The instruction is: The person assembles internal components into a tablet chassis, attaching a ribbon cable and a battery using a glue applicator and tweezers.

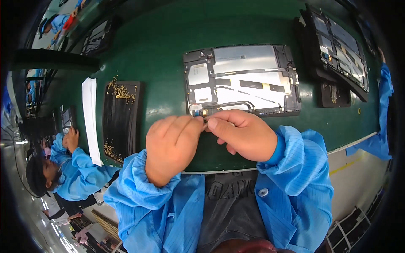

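Both my hands meet at the near edge of an open tablet-like device frame (pixel 247 59), a black housing with silvery panels lying flat on the green table. My left hand (pixel 172 141) is closed, thumb and fingertips pinched together. Touching it, my right hand (pixel 247 133) pinches with thumb and forefinger. Something tiny sits between the fingertips, too small to name. Just beyond them show a blue connector and a gold-coloured bit on the frame's corner. A black tray (pixel 121 122) with small gold-coloured parts heaped at both ends lies left of my left hand.
White paper strips (pixel 89 120) lie left of the tray. At the far right, similar device frames (pixel 337 50) are stacked on a black tray (pixel 335 96). A co-worker (pixel 69 168) in blue sits at the left; another blue sleeve (pixel 384 92) is at the right edge.
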### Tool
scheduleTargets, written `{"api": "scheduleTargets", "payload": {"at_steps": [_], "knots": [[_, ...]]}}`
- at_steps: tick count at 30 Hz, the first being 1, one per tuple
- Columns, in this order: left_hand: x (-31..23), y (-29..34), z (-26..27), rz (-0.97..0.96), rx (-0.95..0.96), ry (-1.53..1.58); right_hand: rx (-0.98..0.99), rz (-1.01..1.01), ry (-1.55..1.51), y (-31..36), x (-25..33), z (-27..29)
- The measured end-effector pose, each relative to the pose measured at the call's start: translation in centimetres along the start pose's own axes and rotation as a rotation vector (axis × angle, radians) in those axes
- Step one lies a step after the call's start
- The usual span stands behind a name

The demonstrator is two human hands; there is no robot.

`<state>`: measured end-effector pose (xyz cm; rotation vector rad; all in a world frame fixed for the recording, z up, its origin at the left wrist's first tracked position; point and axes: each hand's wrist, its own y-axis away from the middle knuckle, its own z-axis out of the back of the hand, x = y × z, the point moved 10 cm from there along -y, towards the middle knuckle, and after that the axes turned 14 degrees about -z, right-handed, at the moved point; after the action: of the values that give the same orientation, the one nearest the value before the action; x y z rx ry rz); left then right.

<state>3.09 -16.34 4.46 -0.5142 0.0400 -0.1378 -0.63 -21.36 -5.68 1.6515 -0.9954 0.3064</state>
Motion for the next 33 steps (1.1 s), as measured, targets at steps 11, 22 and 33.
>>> {"api": "scheduleTargets", "payload": {"at_steps": [11,22,33], "knots": [[-2.1,1.3,-3.9,0.124,0.014,0.277,0.013,-0.279,-0.200,1.2,-5.9,2.7],[-0.8,1.5,-6.9,0.258,0.015,0.180,-0.706,0.719,-0.130,4.3,2.2,8.0],[-0.6,1.6,-6.8,0.253,0.015,0.189,-0.703,0.945,0.084,4.5,2.6,6.9]]}}
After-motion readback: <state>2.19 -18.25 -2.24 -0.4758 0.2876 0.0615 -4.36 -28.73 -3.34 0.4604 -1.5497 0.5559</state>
